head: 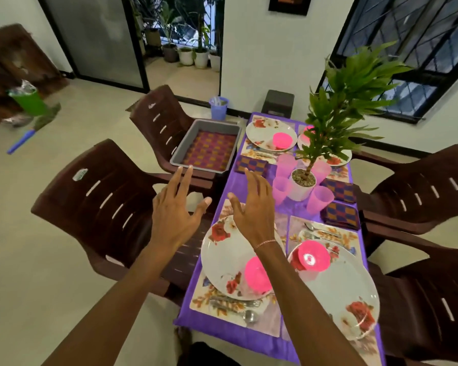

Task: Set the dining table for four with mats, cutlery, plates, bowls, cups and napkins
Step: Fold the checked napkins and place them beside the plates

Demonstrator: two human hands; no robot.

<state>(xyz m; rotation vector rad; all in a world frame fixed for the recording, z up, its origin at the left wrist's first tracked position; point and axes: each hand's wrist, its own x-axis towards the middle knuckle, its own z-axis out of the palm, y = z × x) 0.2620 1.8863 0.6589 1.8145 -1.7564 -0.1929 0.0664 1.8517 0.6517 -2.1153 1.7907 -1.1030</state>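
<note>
Though half behind plant (351, 85), far plate (337, 160).

Four floral mats (204, 299) lie in pairs on the purple cloth (249, 339), each bearing a white, rose-patterned plate: near left (222, 260), near right (341, 294), far left (259, 130), and far right (337, 159), half hidden. A pink bowl (312, 256) sits on each plate. Four translucent pink cups (279, 190) stand close round the plant pot (302, 187). Cutlery (236, 305) lies on the mats beside the two near plates. Three folded checked napkins (251, 165) rest on the table; a fourth napkin (209, 150) lies flat in the grey tray (181, 146).
</note>
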